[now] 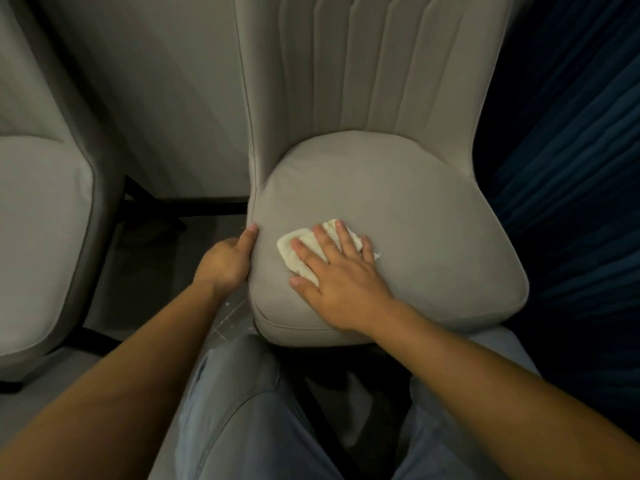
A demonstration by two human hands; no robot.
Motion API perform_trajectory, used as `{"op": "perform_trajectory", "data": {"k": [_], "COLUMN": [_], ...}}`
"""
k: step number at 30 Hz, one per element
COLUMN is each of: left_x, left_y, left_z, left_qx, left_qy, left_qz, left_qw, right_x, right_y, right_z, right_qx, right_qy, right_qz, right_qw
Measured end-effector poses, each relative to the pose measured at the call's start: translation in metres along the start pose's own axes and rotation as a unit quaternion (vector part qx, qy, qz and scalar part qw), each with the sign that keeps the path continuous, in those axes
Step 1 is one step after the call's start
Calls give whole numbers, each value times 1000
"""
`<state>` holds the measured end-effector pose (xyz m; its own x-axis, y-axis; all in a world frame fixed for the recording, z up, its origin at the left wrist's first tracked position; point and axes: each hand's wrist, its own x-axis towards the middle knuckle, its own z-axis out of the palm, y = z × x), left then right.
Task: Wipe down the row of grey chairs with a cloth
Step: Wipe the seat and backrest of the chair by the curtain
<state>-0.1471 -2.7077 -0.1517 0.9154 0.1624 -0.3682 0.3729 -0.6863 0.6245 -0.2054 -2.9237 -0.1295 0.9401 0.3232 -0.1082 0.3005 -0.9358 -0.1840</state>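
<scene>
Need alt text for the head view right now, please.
The right hand presses a white cloth flat on a grey chair's seat, while the left hand steadies the seat's left edge. Another grey chair stands left.

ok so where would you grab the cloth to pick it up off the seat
Probably the bare corner of the cloth at its left end, pinched from above. The right hand lies flat over its middle, pressing it onto the chair seat, so only the edges show. The left hand grips the seat's left edge.
</scene>
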Motion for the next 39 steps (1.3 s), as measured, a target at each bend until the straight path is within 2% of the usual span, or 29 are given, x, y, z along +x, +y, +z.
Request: {"op": "perform_trajectory", "data": {"k": [2, 3, 6, 8, 9, 15, 19, 22, 25, 30, 35, 39], "left_x": [-10, -12, -6, 2, 5, 24, 28, 34, 44, 49, 48, 44], "left_y": [-8, -10, -18, -27, -35, -99, -139, -157, -164, -169, -175, -168], "left_z": [-5, -12, -56, -94, -112, -173, -179, -179, -181, -174, -172, -172], "left_qx": [92, 151, 305, 363, 378, 411, 402, 348, 311, 316, 300, 301], "left_qy": [75, 127, 255, 299, 305, 285, 257, 235, 211, 234, 235, 234], "left_qz": [55, 91, 219, 243, 226, 5, -48, -89, -93, -89, -68, -61], "left_qw": [991, 976, 891, 849, 844, 866, 877, 903, 922, 915, 922, 922], "right_x": [21, 33, 68, 88, 97, 127, 145, 165, 181, 178, 103, 33], "right_y": [-6, -8, -14, -17, -19, -26, -27, -31, -38, -42, -55, -73], "right_z": [1, 1, -2, -3, -3, 2, 1, -3, -3, -3, 8, 17], "right_qx": [9, 14, 23, 23, 22, 19, 17, 26, 44, 55, 21, 10], "right_qy": [-11, -17, -26, -23, -20, -2, 6, 20, 41, 22, -2, -25], "right_qz": [-3, -2, 2, 7, 9, 23, 35, 54, 75, 81, -21, -69], "right_qw": [1000, 1000, 999, 999, 1000, 1000, 999, 998, 995, 995, 1000, 997]}}
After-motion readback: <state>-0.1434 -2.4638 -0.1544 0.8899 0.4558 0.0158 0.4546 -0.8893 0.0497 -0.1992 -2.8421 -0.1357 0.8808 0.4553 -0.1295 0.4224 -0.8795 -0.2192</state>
